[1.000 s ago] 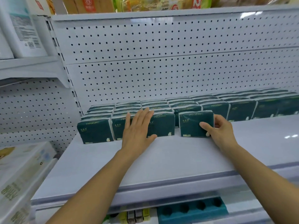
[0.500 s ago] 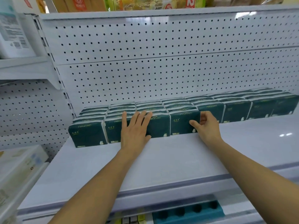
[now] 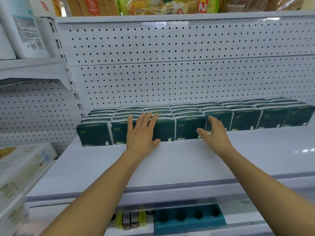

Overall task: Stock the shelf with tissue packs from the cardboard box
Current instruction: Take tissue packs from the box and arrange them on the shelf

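Dark green tissue packs point(image 3: 190, 128) stand in rows along the back of the white shelf point(image 3: 170, 164), against the pegboard. My left hand point(image 3: 142, 133) lies flat with straight fingers against the fronts of two packs left of centre. My right hand point(image 3: 213, 133) hovers with relaxed, spread fingers just in front of the pack it pushed in, its thumb near that pack's lower right corner; it holds nothing. The cardboard box is out of view.
A white pegboard point(image 3: 170, 79) backs the shelf. White boxed goods point(image 3: 20, 167) sit on the lower left shelf, white packs point(image 3: 25, 31) at upper left. A teal tray point(image 3: 189, 218) and small items lie on the shelf below.
The pack my right hand gripped slid back into line with the front row, and that hand has let go and opened. My left hand stayed flat on the packs.
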The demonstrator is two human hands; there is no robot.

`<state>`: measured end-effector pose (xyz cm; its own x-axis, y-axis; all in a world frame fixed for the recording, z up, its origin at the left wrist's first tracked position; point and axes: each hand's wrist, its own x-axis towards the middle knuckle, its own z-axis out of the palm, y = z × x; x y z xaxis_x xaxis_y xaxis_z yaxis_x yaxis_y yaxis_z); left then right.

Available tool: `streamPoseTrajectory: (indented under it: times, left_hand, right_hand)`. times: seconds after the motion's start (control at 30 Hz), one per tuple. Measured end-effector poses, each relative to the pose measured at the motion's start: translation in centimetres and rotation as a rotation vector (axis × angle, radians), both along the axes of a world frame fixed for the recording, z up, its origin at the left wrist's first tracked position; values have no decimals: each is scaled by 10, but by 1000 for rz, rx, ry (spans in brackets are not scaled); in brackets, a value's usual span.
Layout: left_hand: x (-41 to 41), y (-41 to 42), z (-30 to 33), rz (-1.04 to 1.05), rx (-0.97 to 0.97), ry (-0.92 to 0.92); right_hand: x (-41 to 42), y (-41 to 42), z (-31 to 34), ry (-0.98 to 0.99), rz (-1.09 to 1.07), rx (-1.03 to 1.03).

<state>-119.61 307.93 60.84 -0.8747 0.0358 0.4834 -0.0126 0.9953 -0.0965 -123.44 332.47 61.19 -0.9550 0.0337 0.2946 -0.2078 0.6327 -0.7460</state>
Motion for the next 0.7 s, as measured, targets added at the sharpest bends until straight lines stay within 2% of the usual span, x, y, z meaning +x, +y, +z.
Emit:
streamPoseTrajectory:
  times: [0.17,0.4,0.57,0.7]
  left_hand:
    - [54,11,-16,-61,38,189]
    - [169,26,-46,26,116,249]
    - [266,18,-79,180,202,318]
    - [340,3,-108,392,230,259]
  right_hand:
    - [57,-1,-7,265,144,270]
    - [138,-10,-39,587,356,313]
    - [198,-39,-72,674,660,308]
    - [240,-84,-107,655,882,299]
